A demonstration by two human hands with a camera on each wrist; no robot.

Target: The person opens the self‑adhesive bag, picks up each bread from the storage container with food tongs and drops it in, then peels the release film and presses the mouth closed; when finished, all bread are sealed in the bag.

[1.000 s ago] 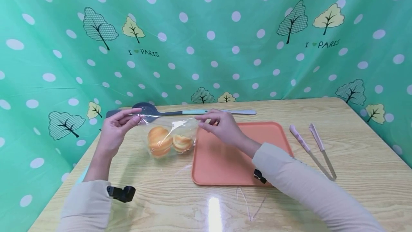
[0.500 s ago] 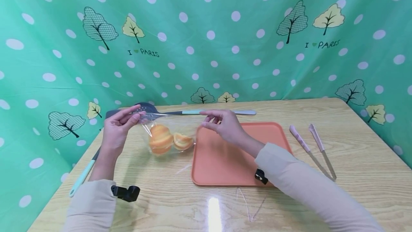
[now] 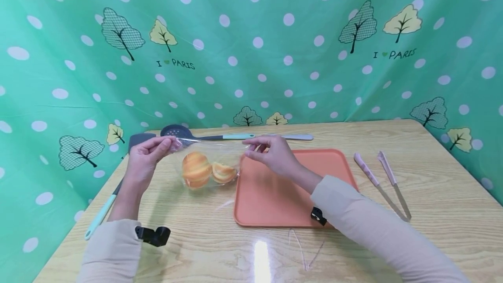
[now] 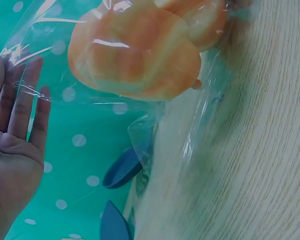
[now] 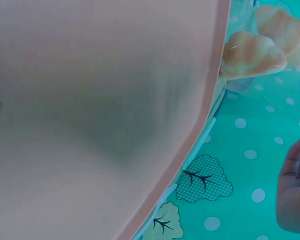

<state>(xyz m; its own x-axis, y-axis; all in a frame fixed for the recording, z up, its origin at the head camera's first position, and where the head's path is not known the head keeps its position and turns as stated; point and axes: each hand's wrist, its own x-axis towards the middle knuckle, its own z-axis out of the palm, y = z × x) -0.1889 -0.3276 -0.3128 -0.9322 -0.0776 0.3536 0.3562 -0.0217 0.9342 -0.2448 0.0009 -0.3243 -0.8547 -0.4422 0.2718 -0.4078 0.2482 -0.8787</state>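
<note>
Between my hands hangs a clear plastic bag [image 3: 214,148], its top edge stretched nearly straight. Inside it are a larger round bread roll [image 3: 196,169] and a smaller bread piece [image 3: 223,173], side by side. My left hand [image 3: 143,163] pinches the bag's upper left corner; in the left wrist view that hand's fingers [image 4: 20,117] show through the film. With thumb and forefinger, my right hand [image 3: 275,154] pinches the upper right corner, over the left part of a salmon-coloured tray [image 3: 275,204]. Only part of the right hand [image 5: 295,190] shows in the right wrist view.
Behind the bag lies a dark skimmer [image 3: 177,131] with a pale green handle. A dark-headed turner [image 3: 103,213] lies along the left edge, partly behind my left arm. Tongs [image 3: 387,187] with pinkish handles lie right of the tray. A dotted green curtain [image 3: 259,77] stands behind the table.
My left hand has shifted slightly right, and its raised fingers have folded down onto the bag's corner. The bag's top edge is tauter. The turner's handle now shows beside my left arm.
</note>
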